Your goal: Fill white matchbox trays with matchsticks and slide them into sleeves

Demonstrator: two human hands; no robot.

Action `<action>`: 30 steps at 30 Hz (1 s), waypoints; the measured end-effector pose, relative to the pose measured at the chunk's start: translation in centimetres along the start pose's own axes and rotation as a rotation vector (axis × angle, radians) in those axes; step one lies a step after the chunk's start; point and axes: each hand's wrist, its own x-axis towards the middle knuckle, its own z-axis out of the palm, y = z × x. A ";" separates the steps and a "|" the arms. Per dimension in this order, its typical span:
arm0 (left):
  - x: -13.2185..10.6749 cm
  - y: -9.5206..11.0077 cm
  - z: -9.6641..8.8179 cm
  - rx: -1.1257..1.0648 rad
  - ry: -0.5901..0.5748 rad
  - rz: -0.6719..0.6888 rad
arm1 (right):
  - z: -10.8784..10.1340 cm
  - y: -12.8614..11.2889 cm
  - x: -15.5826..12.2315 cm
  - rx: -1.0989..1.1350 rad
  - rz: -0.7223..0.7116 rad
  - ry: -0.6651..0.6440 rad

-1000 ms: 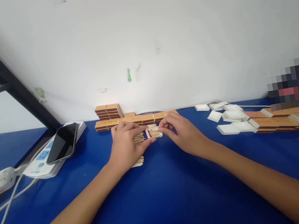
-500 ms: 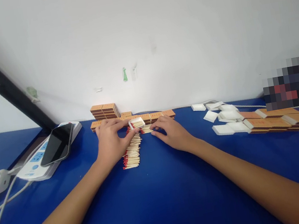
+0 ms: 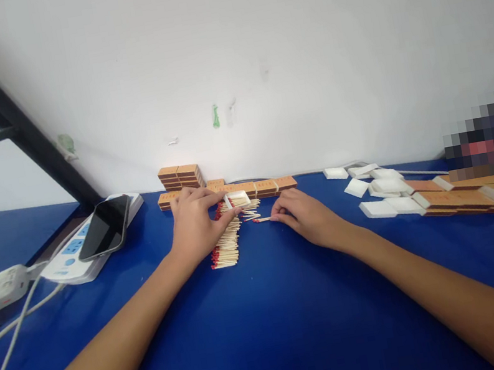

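Note:
My left hand [image 3: 197, 225] rests on the blue table, fingers pinched on a small white matchbox tray [image 3: 237, 199] partly filled with matches. Beside and below it lies a long heap of red-tipped matches [image 3: 226, 245]. My right hand [image 3: 304, 216] sits to the right, fingertips pinching a single match [image 3: 262, 219] that lies on the table. A few loose matches [image 3: 250, 213] lie between the two hands.
Orange matchboxes [image 3: 229, 189] are stacked and lined along the wall. At the right lie white empty trays [image 3: 378, 188] and flat orange sleeves [image 3: 467, 197]. At the left a phone [image 3: 105, 226] lies on a white power strip [image 3: 74, 258] with cables [image 3: 12, 341].
The matchbox tray has moved from between both hands to my left hand alone near the boxes. The match heap is uncovered. My right hand has drawn back right onto a single match.

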 end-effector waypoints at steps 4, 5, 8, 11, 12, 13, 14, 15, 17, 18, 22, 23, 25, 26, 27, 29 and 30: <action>-0.2 0.2 0.2 0.006 -0.019 0.043 | -1.4 0.1 -0.3 0.031 0.006 0.030; -0.3 0.4 0.2 0.007 -0.023 0.048 | -1.6 -0.1 -0.2 0.054 0.011 0.049; -0.6 0.9 0.4 -0.014 -0.027 0.070 | -1.9 -1.2 -0.1 0.137 0.051 0.112; -1.0 1.6 0.4 -0.058 -0.019 0.104 | -1.5 -2.7 0.2 0.189 0.047 0.171; -1.1 1.9 0.4 -0.072 -0.024 0.112 | -1.4 -3.1 0.2 0.191 0.028 0.188; -1.2 2.1 0.4 -0.083 -0.031 0.117 | -1.3 -3.5 0.3 0.188 0.008 0.205; -1.2 2.3 0.4 -0.091 -0.037 0.119 | -1.2 -3.8 0.4 0.184 -0.007 0.220; -1.2 2.4 0.3 -0.098 -0.039 0.116 | -1.2 -3.9 0.4 0.180 -0.012 0.233; -1.0 2.3 0.2 -0.107 -0.034 0.097 | -1.2 -3.9 0.4 0.175 0.008 0.254; -0.9 2.1 0.1 -0.108 -0.030 0.074 | -1.3 -3.7 0.4 0.172 0.028 0.263; -0.2 1.1 -0.3 -0.085 -0.007 -0.030 | -0.9 -2.1 0.3 0.112 0.075 0.177; 0.0 0.9 -0.3 -0.075 -0.001 -0.045 | -0.7 -1.6 0.3 0.094 0.071 0.128; 0.1 0.6 -0.5 -0.059 0.008 -0.058 | -0.2 -0.9 0.3 0.073 0.063 0.044; 0.2 0.6 -0.5 -0.054 0.011 -0.061 | 0.1 -0.6 0.3 0.070 0.062 0.017; 0.2 0.6 -0.5 -0.050 0.012 -0.062 | 0.3 -0.4 0.3 0.067 0.063 -0.001; 0.1 0.6 -0.5 -0.043 0.011 -0.056 | 0.5 -0.3 0.3 0.054 0.052 -0.024; 0.1 0.6 -0.4 -0.037 0.006 -0.050 | 0.4 -0.3 0.3 0.042 0.039 -0.033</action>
